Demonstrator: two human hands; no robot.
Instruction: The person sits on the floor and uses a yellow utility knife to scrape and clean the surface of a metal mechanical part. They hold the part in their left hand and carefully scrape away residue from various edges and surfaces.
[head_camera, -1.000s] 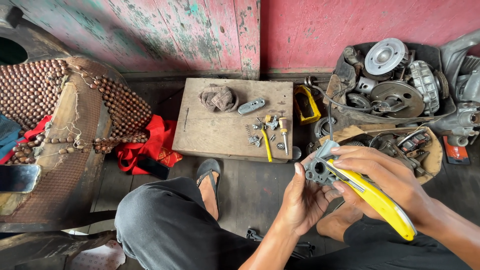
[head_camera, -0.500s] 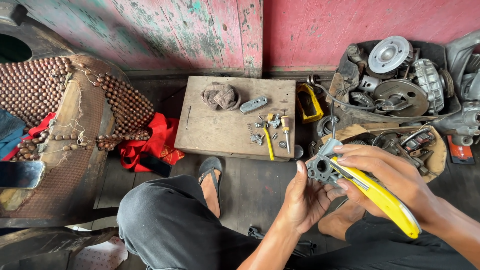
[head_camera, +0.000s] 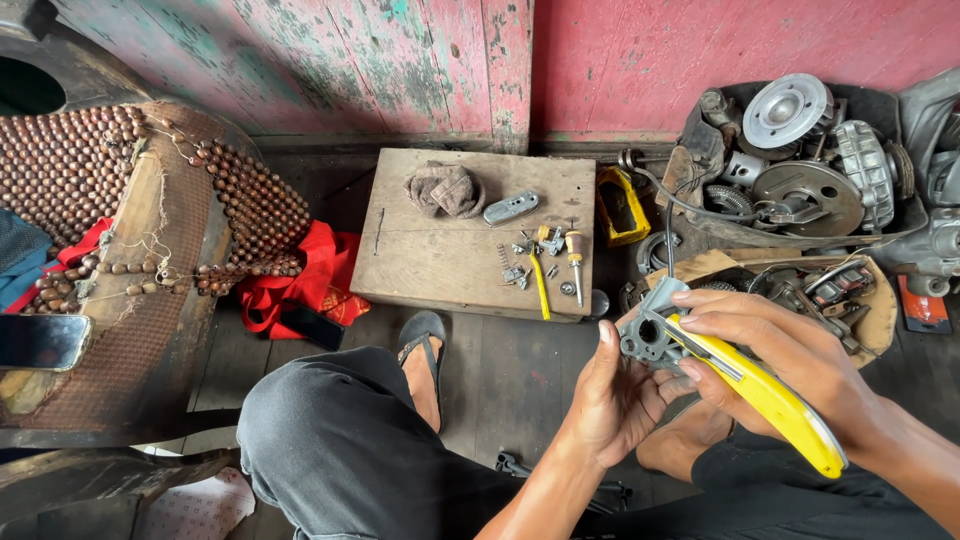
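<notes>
Little has shifted since the earlier frames; only the view has drifted slightly. Left to right: a beaded seat cover (head_camera: 120, 200) and red cloth (head_camera: 300, 290) are seen beside a scuffed wooden worktop (head_camera: 440, 260), where small screws and springs are kept within reach. The cast grey carburettor body (head_camera: 650, 335) is cradled by the left hand (head_camera: 615, 400), fingers closed around it. A yellow-handled tool (head_camera: 770, 400), gripped firmly by the right hand (head_camera: 800, 365), is set against it.

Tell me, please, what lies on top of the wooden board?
On the wooden board lie a crumpled rag, a small metal part, two screwdrivers and little screws. Anything beneath the rag is hidden.
</notes>
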